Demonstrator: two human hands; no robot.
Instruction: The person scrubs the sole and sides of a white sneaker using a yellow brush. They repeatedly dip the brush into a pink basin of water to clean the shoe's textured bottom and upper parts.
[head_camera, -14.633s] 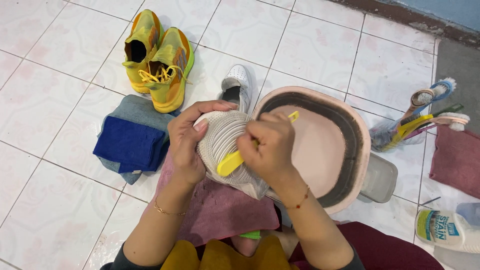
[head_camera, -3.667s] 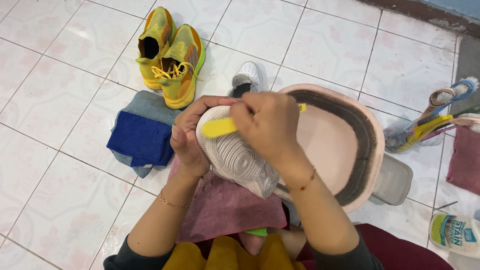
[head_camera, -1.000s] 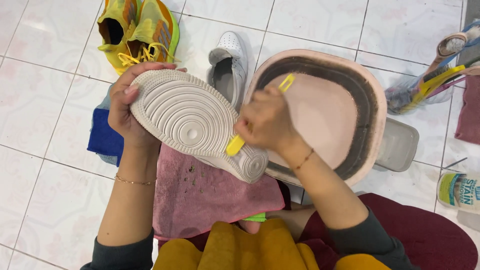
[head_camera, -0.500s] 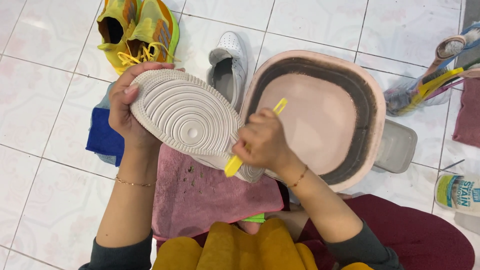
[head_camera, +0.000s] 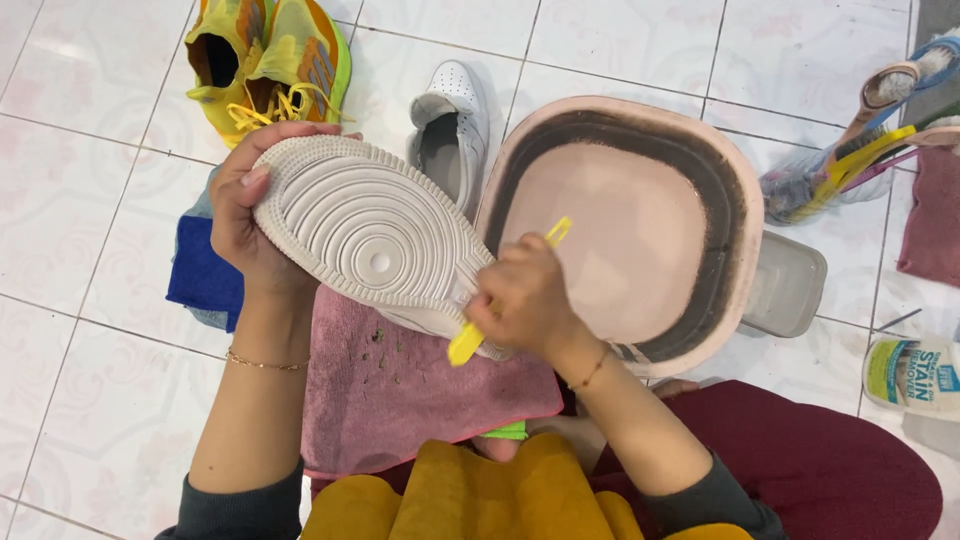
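Observation:
My left hand (head_camera: 243, 225) grips the toe end of a white sneaker (head_camera: 365, 235) held sole up over a pink cloth (head_camera: 400, 395) on my lap. The sole shows round ribbed tread. My right hand (head_camera: 525, 300) is closed around a yellow brush (head_camera: 466, 343) pressed against the heel end of the sole. Dark crumbs of dirt lie on the pink cloth below the shoe.
A pink basin (head_camera: 745, 215) of murky water sits right of the shoe. The other white sneaker (head_camera: 450, 135) lies behind it, a yellow-green pair (head_camera: 265, 55) at the top left. Blue cloths (head_camera: 205, 280) lie left; brushes (head_camera: 860, 150), a grey lid (head_camera: 790, 285) and a bottle (head_camera: 915, 370) right.
The sneaker has been turned so the whole sole faces up. Over the last second my right hand slid the brush down along the heel end toward me.

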